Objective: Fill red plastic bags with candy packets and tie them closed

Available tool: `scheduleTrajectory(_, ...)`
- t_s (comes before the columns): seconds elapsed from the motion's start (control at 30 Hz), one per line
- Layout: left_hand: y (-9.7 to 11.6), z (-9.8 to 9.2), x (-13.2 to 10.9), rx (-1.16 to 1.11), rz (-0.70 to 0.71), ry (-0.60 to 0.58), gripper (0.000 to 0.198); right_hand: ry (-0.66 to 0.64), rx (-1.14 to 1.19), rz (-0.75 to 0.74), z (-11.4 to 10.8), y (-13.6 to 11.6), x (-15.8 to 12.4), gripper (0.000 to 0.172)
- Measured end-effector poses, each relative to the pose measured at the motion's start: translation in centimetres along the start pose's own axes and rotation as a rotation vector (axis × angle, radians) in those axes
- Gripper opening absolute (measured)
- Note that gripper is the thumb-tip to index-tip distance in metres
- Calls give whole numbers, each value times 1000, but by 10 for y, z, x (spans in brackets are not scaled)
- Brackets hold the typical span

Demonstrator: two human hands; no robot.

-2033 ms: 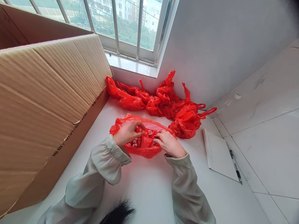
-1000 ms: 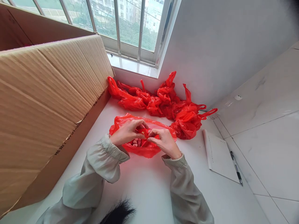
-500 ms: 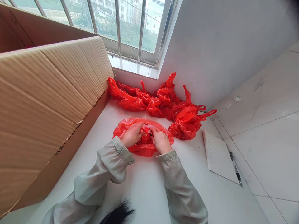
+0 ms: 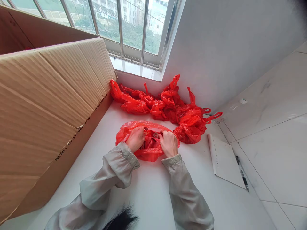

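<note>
An open red plastic bag (image 4: 148, 156) lies on the white table, and small red packets (image 4: 153, 140) show inside its mouth. My left hand (image 4: 136, 138) is at the left side of the opening, its fingers curled inward over the packets; whatever they hold is too small to make out. On the right side of the opening, my right hand (image 4: 169, 143) has its fingers curled down at the bag's rim, and its fingertips are partly hidden. Dark red packets lie between the two hands.
Several knotted red bags (image 4: 168, 105) line the wall behind. A large open cardboard box (image 4: 55, 95) stands at the left. To the right lie a white notepad (image 4: 226, 159) and a pen (image 4: 242, 173). A barred window (image 4: 131, 28) is at the back.
My right hand has shifted slightly right, away from the middle of the bag, and more of the packets shows. My left hand has turned a little, with its fingers more curled.
</note>
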State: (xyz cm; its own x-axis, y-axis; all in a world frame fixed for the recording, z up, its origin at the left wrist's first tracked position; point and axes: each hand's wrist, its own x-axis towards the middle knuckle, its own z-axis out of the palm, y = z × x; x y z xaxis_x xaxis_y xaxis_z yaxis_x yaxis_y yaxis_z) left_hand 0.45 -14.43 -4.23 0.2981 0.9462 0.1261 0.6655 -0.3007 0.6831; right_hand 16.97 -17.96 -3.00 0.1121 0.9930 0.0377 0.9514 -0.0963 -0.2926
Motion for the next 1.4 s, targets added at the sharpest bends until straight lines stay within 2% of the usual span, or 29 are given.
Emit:
scheduleTrajectory(0.13, 6, -5, -3, 11, 31, -69, 19, 41, 164, 30, -10, 0, 0, 23)
scheduleTrajectory(0.27, 20, -20, -5, -36, 84, -148, 30, 29, 484, -33, -18, 7, 0, 16)
scheduleTrajectory(0.4, 31, -32, -6, -281, 146, -160, 33, -11, 712, -119, -24, 13, -2, 16)
scheduleTrajectory(0.5, 34, -32, -6, -501, 99, -246, 32, -87, 845, -182, -26, 15, -3, 21)
scheduleTrajectory(0.6, 34, -31, -6, -610, 52, -346, 28, -123, 973, -170, -28, 16, -4, 24)
scheduleTrajectory(0.7, 35, -33, -6, -671, 34, -352, 24, -190, 1096, -148, -33, 19, -5, 27)
scheduleTrajectory(0.8, 36, -36, -6, -695, 28, -347, 23, -274, 1058, -193, -40, 23, -8, 24)
scheduleTrajectory(0.9, 35, -36, -7, -688, 19, -384, 23, -247, 938, -206, -45, 25, -10, 25)
scheduleTrajectory(1.03, 34, -35, -8, -681, 29, -425, 23, -246, 886, -231, -47, 28, -10, 29)
scheduleTrajectory(1.2, 35, -36, -7, -698, 63, -506, 26, -333, 951, -249, -48, 35, -9, 32)
scheduleTrajectory(1.4, 37, -42, -8, -699, 90, -521, 26, -379, 1017, -252, -48, 37, -10, 32)
